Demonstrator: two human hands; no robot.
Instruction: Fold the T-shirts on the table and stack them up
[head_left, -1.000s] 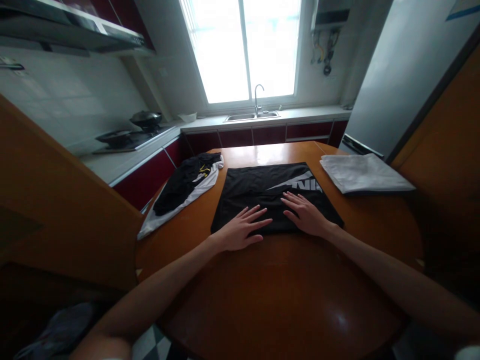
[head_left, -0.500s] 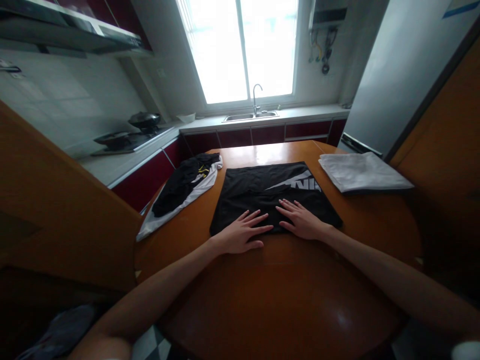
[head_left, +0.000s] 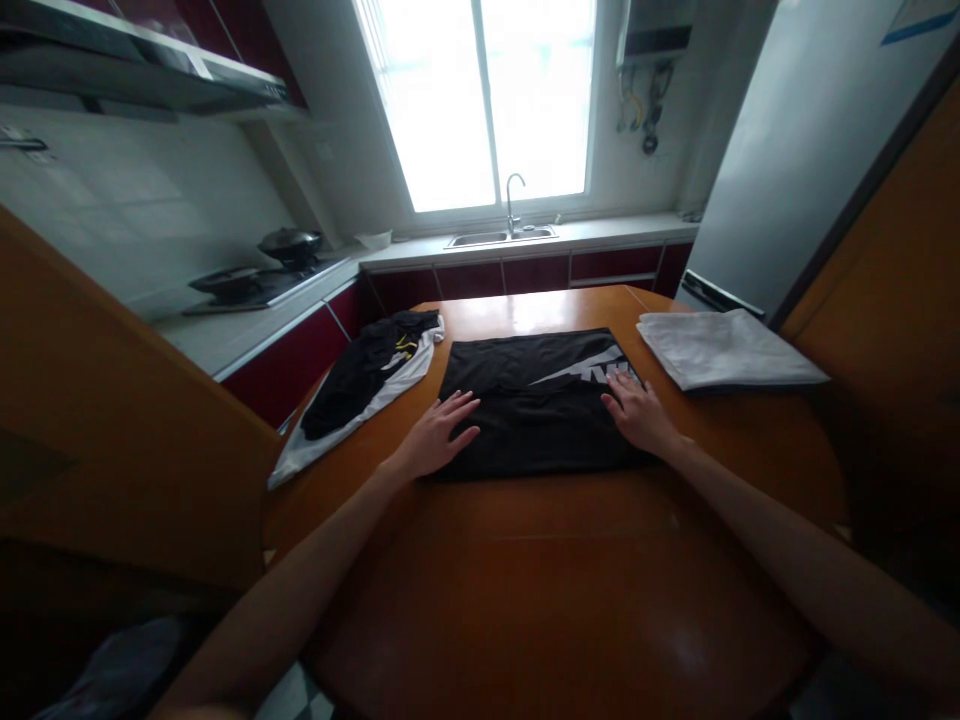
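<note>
A black T-shirt (head_left: 540,435) lies folded into a flat rectangle on the wooden table (head_left: 555,590), its grey printed logo showing at the far right. At its left edge rests my left hand (head_left: 436,435), fingers spread over the cloth. My right hand (head_left: 639,410) lies with fingers apart on the right side, partly covering the logo. Neither hand grips anything.
On the table's left is a loose black and white garment (head_left: 367,375) with a yellow print. Folded white cloth (head_left: 727,345) lies at the right. Beyond stand a counter with a sink (head_left: 480,238), a stove with pans (head_left: 289,245) and a fridge (head_left: 780,150).
My hands have moved apart, from the near middle of the folded shirt to its left and right sides. The shirt stays in place.
</note>
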